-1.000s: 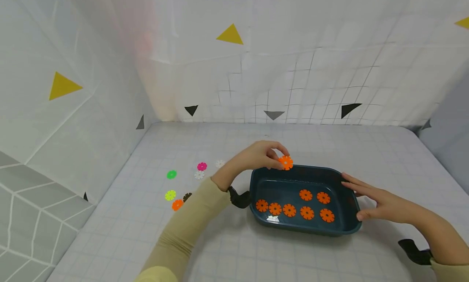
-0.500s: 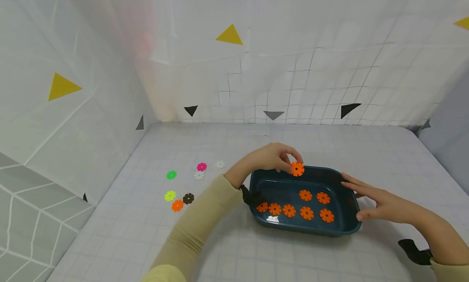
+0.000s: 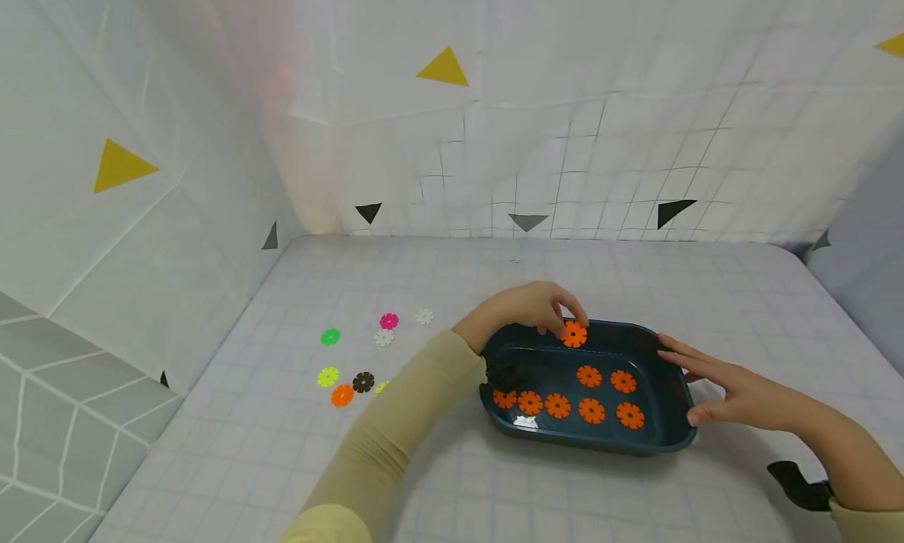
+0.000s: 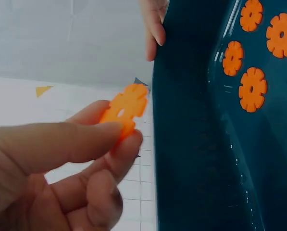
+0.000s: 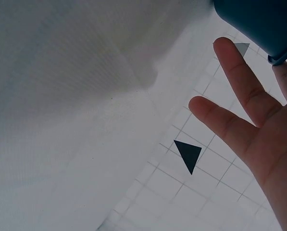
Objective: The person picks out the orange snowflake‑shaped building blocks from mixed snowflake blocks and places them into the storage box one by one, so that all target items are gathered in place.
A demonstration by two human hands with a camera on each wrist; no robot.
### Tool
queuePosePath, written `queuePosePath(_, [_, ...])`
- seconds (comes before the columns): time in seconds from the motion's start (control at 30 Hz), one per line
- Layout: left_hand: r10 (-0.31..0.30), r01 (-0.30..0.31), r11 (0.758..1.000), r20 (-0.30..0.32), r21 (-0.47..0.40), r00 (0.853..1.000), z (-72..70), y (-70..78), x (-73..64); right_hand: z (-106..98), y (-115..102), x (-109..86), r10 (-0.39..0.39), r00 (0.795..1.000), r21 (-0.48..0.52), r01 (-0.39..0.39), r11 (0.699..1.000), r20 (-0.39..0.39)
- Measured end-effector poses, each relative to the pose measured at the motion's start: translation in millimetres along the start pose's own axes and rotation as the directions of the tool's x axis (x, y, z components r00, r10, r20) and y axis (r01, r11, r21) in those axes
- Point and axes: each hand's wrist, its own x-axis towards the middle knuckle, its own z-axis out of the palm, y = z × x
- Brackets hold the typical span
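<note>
My left hand (image 3: 538, 306) pinches an orange snowflake disc (image 3: 575, 335), a flat notched toy piece, over the far side of a dark teal tray (image 3: 586, 442). The left wrist view shows this disc (image 4: 133, 98) tilted between thumb and fingers, beside the tray wall. Several more orange discs (image 3: 592, 410) lie on the tray bottom, most of them in a row along the near side. My right hand (image 3: 749, 396) rests against the tray's right end, thumb and fingers apart. In the right wrist view the fingers (image 5: 244, 79) of that hand are spread and nearly straight.
Left of the tray, loose discs lie scattered on the white gridded table: green (image 3: 330, 337), pink (image 3: 389, 321), white (image 3: 384, 338), yellow (image 3: 328, 377), brown (image 3: 363, 382) and orange (image 3: 342, 395). My left sleeve (image 3: 410, 406) partly covers another yellow one. White sheeting stands behind the table.
My left hand has moved right and slightly down with the orange disc, from the tray's far-left rim to inside its far edge. The right hand and tray stay put.
</note>
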Motion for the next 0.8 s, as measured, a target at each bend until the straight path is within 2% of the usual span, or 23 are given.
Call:
queuePosePath(0.2, [-0.052, 0.050, 0.998, 0.042, 0.048, 0.998, 2.2, 2.1, 8.4, 0, -1, -0.4, 0.003, 1.000, 0.003, -0.003, 1.000, 0.000])
queuePosePath(0.43, [-0.096, 0.089, 0.990, 0.061, 0.107, 0.994, 7.2, 1.5, 16.8, -1, -2, -0.1, 0.010, 1.000, 0.005, -0.010, 1.000, 0.008])
queuePosePath(0.63, [-0.159, 0.149, 0.983, 0.099, 0.108, 0.982, 12.8, 2.5, 20.6, -1, -1, 0.1, -0.007, 1.000, 0.009, 0.006, 1.000, 0.008])
queuePosePath(0.8, [-0.208, 0.189, 0.972, 0.131, 0.143, 0.969, 18.6, -1.4, 25.6, -1, -1, 0.0, -0.007, 1.000, 0.012, 0.007, 1.000, 0.009])
